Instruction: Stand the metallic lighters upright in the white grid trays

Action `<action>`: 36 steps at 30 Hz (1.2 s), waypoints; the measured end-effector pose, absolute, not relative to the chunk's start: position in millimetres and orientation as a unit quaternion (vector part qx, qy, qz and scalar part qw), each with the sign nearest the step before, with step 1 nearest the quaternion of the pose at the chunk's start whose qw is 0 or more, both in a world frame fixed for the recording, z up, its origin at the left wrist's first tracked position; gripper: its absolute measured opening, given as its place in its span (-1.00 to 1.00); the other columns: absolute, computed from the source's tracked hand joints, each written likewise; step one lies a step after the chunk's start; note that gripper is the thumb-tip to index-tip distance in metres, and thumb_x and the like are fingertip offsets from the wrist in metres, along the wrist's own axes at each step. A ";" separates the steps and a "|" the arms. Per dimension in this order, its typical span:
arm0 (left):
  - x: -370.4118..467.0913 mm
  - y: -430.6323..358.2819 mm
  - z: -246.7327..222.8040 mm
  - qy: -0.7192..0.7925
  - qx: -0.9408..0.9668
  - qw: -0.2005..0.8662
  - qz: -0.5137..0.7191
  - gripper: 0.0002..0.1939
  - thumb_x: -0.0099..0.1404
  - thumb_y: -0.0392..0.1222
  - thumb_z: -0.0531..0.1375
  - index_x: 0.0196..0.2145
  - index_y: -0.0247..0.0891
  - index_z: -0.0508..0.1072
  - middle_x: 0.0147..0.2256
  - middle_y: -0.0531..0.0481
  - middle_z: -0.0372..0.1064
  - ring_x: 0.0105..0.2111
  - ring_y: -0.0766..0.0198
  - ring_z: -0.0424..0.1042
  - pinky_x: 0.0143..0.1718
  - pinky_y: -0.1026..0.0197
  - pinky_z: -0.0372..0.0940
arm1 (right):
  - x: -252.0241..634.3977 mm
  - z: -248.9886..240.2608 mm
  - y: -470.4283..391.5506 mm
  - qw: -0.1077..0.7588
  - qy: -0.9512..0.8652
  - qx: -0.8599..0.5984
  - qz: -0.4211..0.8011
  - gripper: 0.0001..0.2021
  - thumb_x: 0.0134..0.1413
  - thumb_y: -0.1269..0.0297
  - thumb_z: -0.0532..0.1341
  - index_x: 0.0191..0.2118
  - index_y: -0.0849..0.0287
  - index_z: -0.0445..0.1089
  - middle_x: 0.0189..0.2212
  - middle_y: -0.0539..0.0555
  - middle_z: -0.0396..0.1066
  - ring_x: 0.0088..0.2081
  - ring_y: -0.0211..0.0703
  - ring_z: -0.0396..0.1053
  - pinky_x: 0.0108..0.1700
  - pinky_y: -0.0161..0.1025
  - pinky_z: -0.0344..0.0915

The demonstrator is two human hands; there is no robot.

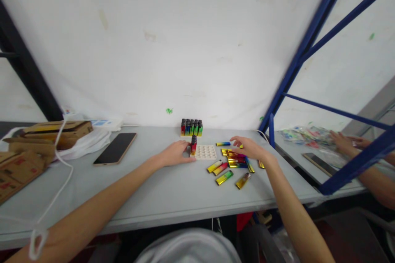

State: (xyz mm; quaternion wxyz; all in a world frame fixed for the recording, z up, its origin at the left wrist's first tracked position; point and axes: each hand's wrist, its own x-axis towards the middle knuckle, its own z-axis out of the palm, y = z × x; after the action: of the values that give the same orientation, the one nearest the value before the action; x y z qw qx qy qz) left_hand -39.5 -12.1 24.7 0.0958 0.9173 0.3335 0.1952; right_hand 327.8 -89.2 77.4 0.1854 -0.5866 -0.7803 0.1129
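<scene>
My left hand [178, 153] is at the left end of a white tray with rows of holes [206, 152], thumb and fingers around its edge beside a row of upright red lighters [194, 144]. My right hand [247, 147] hovers over the right side of a loose pile of lighters [236, 158], fingers apart, nothing seen in them. Nearer the front lie a green and yellow lighter [224, 177] and a brownish gold lighter [242, 181]. Behind the tray, against the wall, stands a full block of upright lighters [191, 128] in several colours.
A dark phone [116, 148] lies at the left, beside cardboard boxes [23, 168] and white plastic. A white cable hangs at far left. A blue metal frame [296, 63] rises at right; beyond it are another person's hands [344, 143] and a second phone [319, 164].
</scene>
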 end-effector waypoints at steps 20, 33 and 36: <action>-40.4 -11.3 23.2 0.337 0.917 0.095 0.189 -0.41 0.24 0.34 0.28 -0.14 -0.29 0.52 -0.23 -0.17 0.53 -0.24 -0.02 0.51 -0.17 0.09 0.36 | 322.2 69.8 -81.6 0.399 -0.701 -0.536 0.251 -0.57 0.23 -0.16 0.22 -0.15 0.17 0.48 -0.46 0.01 0.45 -0.39 -0.14 0.36 -0.28 -0.20 0.32; -39.6 -14.1 24.6 0.333 0.917 0.107 0.195 -0.42 0.25 0.29 0.30 -0.07 -0.29 0.52 -0.20 -0.17 0.52 -0.19 -0.02 0.52 -0.13 0.10 0.36 | 195.1 92.2 -40.2 0.611 -0.513 -0.372 0.473 -0.46 0.01 -0.31 0.35 -0.21 0.06 0.28 -0.35 0.00 0.45 -0.35 -0.18 0.41 -0.32 -0.24 0.40; -39.3 -13.9 24.3 0.332 0.915 0.114 0.201 -0.42 0.24 0.28 0.32 -0.06 -0.29 0.52 -0.20 -0.16 0.52 -0.19 -0.03 0.52 -0.13 0.09 0.37 | 179.2 74.1 -44.7 0.572 -0.545 -0.356 0.499 -0.48 0.05 -0.27 0.33 -0.13 0.04 0.27 -0.52 -0.14 0.29 -0.53 -0.28 0.24 -0.46 -0.30 0.26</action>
State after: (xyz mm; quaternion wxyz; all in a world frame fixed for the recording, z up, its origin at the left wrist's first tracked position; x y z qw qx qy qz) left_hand -39.3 -13.9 24.3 0.1139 0.9146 0.3318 0.2013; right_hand 179.2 -44.7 74.1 0.5717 -0.3563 -0.5450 0.4992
